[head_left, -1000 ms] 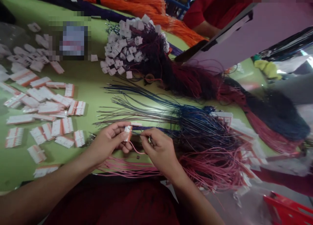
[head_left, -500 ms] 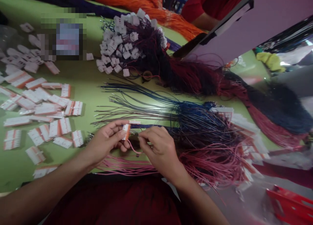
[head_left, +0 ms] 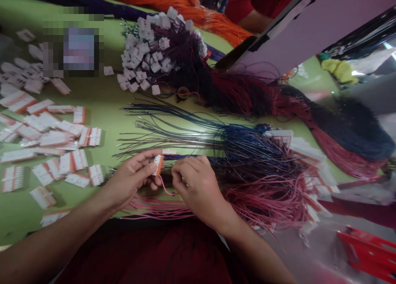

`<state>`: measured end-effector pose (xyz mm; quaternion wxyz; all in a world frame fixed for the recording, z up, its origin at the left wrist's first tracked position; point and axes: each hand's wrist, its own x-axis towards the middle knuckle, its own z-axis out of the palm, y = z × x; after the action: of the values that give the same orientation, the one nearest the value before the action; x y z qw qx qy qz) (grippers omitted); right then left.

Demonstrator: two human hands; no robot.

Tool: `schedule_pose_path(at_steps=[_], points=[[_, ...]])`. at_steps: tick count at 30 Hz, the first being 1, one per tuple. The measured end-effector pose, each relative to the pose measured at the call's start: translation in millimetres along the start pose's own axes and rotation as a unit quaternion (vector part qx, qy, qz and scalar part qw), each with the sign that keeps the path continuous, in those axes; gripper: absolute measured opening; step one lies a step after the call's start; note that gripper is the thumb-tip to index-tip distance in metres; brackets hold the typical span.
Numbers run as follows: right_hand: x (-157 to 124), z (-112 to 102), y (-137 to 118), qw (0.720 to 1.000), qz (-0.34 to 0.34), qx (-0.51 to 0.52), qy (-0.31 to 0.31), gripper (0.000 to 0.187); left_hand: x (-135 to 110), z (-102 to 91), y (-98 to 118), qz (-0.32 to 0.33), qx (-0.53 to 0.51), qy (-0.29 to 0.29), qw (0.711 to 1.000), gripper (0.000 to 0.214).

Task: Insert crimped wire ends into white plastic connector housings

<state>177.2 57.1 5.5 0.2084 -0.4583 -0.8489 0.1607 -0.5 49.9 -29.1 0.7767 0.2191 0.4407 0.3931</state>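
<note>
My left hand (head_left: 136, 172) pinches a small white and orange connector housing (head_left: 158, 165) between thumb and fingers. A pink wire (head_left: 165, 187) runs out of the housing's lower end and curves toward my right hand (head_left: 193, 179). The right hand's fingers are curled together just right of the housing, and what lies between their tips is hidden. Behind the hands, dark blue and brown wires (head_left: 173, 142) with metal-tipped ends lie spread to the left. A bundle of pink wires (head_left: 262, 201) lies to the right, partly under my right forearm.
Many loose connector housings (head_left: 74, 161) cover the left of the green table (head_left: 102, 86). Behind are wires with white plugs (head_left: 139, 53) and bundled orange wires (head_left: 173, 8). A pink panel (head_left: 297, 32) leans at the right, a co-worker's red sleeve (head_left: 247, 3) behind it.
My right hand has turned slightly and its fingertips have curled closer together near the housing. The left hand keeps its hold on the housing. The whole view has shifted a little.
</note>
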Motion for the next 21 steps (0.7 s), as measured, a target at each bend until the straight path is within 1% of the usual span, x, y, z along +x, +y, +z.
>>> schedule_pose_path(at_steps=[5, 8, 12, 15, 18, 21], points=[[1.4, -0.6, -2.7, 1.000, 0.011, -0.016, -0.011, 0.017, -0.8, 1.7, 0.2, 0.006, 0.028, 0.008, 1.000, 0.036], [3.1, -0.4, -5.4, 1.000, 0.013, -0.007, -0.013, 0.018, -0.5, 3.5, 0.2, 0.012, 0.042, 0.016, 0.999, 0.037], [5.0, 2.5, -5.8, 1.000, 0.004, 0.025, 0.005, 0.016, -0.3, 3.8, 0.7, 0.000, 0.036, 0.017, 0.999, 0.039], [4.4, 6.0, -3.4, 0.999, 0.010, 0.047, 0.024, 0.015, -1.5, 2.5, 1.5, -0.017, 0.018, 0.016, 1.000, 0.040], [3.0, 9.0, -2.4, 0.998, 0.017, 0.059, 0.020, 0.014, -2.2, 2.1, 2.5, -0.026, 0.010, 0.011, 1.000, 0.042], [2.9, 10.3, -4.3, 0.999, 0.016, 0.050, 0.007, 0.016, -1.2, 3.5, 3.1, -0.023, 0.019, 0.016, 0.999, 0.042]])
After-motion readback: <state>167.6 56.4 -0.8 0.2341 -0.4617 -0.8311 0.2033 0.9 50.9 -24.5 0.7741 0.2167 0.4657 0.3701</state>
